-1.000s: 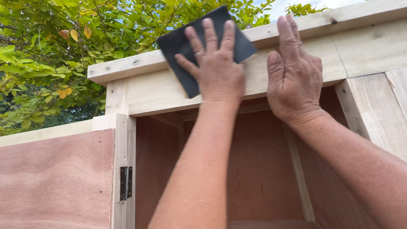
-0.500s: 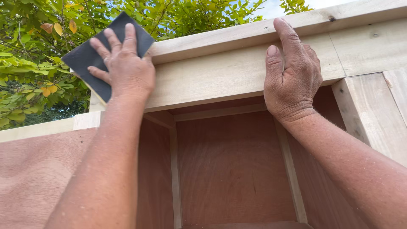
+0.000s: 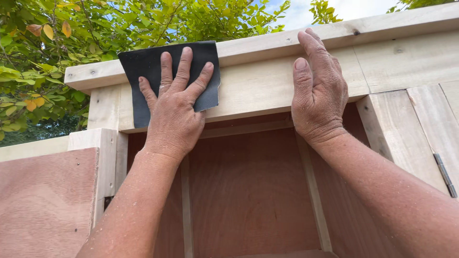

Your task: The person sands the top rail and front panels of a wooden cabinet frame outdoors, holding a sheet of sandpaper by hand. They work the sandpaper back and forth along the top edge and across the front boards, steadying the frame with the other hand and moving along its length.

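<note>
My left hand [image 3: 173, 109] presses a dark grey sheet of sandpaper [image 3: 143, 71] flat against the pale wooden top rail [image 3: 267, 81] of a cabinet, fingers spread over the sheet. My right hand [image 3: 319, 91] lies flat on the same rail further right, its fingers reaching up to the overhanging top board [image 3: 382, 26]. It holds nothing. Both forearms rise from the bottom of the view.
Under the rail the cabinet opens onto a reddish plywood back [image 3: 248, 191] with upright battens. An open plywood door [image 3: 45, 200] hangs at the left on a hinge. A second door with a hinge [image 3: 444, 174] is at the right. Leafy branches [image 3: 71, 33] stand behind.
My left hand has slid the sandpaper left along the rail and then back right a little. My right hand has stayed pressed on the rail.
</note>
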